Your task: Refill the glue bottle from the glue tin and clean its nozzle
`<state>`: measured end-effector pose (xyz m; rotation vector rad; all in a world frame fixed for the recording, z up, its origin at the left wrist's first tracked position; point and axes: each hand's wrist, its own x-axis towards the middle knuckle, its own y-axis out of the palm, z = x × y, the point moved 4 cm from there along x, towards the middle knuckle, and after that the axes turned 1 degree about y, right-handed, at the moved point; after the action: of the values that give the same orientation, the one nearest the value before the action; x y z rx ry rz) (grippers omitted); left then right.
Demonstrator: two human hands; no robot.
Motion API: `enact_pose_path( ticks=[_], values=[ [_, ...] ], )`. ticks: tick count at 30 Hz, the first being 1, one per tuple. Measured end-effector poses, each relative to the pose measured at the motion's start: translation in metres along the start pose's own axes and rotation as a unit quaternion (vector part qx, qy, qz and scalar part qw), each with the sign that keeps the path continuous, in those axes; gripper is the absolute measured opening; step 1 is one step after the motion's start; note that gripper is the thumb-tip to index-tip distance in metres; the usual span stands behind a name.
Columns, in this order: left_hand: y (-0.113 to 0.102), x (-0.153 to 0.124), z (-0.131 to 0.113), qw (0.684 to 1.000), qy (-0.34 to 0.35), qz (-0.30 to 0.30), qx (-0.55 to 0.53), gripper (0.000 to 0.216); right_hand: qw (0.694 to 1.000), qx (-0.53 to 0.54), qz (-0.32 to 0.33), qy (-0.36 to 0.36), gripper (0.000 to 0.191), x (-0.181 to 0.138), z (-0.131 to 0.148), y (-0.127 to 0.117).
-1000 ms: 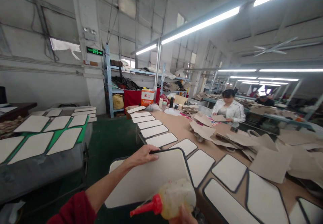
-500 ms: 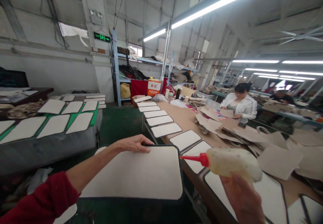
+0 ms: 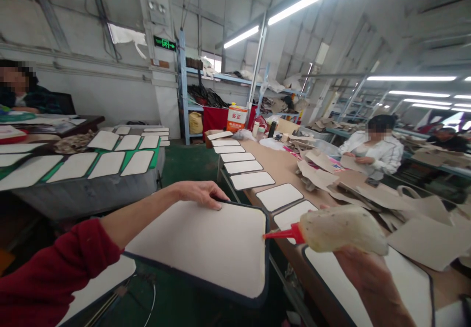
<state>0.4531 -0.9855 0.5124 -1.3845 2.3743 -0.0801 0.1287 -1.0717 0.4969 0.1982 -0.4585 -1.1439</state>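
Note:
My left hand (image 3: 204,193) grips the top edge of a white panel with a dark border (image 3: 206,243), thumb on its face. The panel hangs tilted in front of me, with a thin yellowish line along its right edge. In my right hand (image 3: 358,263) lies a squeeze bottle (image 3: 342,229) with cloudy pale contents, held on its side. Its red nozzle (image 3: 285,233) points left, and the tip meets the panel's right edge. The fingers behind the bottle are mostly hidden.
A row of similar panels (image 3: 253,180) lines the brown table (image 3: 272,162), with beige cut pieces (image 3: 390,197) heaped on its right. More panels (image 3: 106,164) lie on a green-topped surface at left. One person (image 3: 371,145) sits across the table, another (image 3: 22,91) at far left.
The panel has tilted, its lower right corner now lower. The nozzle tip has shifted slightly down along the right edge. My view has turned left, bringing a person at far left into sight.

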Motion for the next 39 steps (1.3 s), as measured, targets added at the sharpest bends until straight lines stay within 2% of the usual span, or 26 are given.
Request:
enact_pose_path(
  ticks=[9,15,20,26,39],
  values=[
    [-0.002,0.004,0.007,1.000,-0.001,0.009,-0.030,0.046,0.998,0.055,0.008,-0.002,0.064,-0.011,-0.005,-0.010],
    [-0.003,0.002,0.008,0.999,0.002,0.012,-0.035,0.044,0.996,0.056,0.072,0.006,0.056,-0.017,-0.002,-0.002],
    [-0.003,0.000,0.007,0.999,-0.002,0.012,-0.036,0.042,0.997,0.060,0.042,0.000,0.067,-0.021,-0.002,-0.008],
    [-0.006,-0.001,0.011,1.000,-0.003,-0.012,-0.024,0.040,0.997,0.065,0.035,0.036,0.061,-0.028,-0.010,-0.013],
    [-0.016,-0.002,0.027,0.997,0.005,-0.038,-0.065,0.041,0.998,0.037,-0.019,0.044,0.058,-0.045,-0.017,-0.013]
  ],
)
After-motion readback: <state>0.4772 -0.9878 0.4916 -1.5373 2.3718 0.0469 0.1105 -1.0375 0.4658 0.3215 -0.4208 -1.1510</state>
